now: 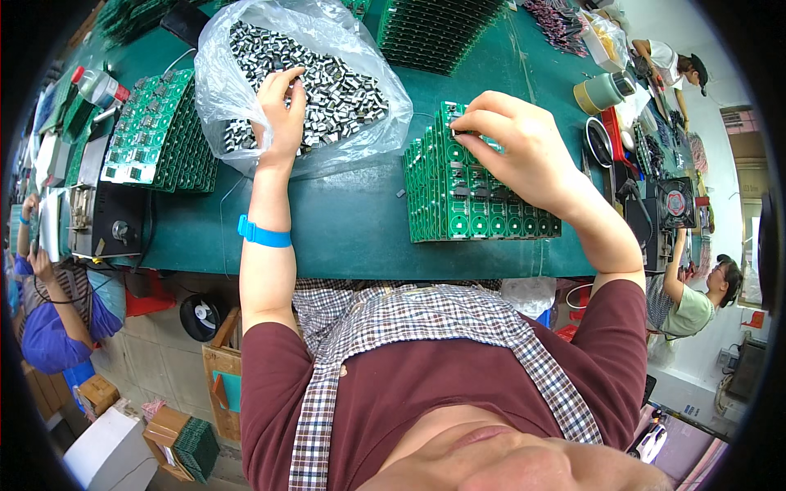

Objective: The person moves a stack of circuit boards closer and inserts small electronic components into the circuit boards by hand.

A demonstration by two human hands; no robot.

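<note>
My left hand (281, 114) reaches into a clear plastic bag (246, 33) full of small grey-and-black components (344, 90), fingers curled among them. Whether it holds one I cannot tell. A blue wristband (264, 234) is on that forearm. My right hand (512, 143) rests on a stack of green circuit boards (467, 209) on the green table (352, 229), its fingertips pinched on a small component at the top board's far edge.
More green circuit boards lie at far left (160, 135) and at the back (438, 33). A tape roll (602, 92) and a small fan (675, 203) sit at right. Other people work at left (49, 303) and right (696, 295).
</note>
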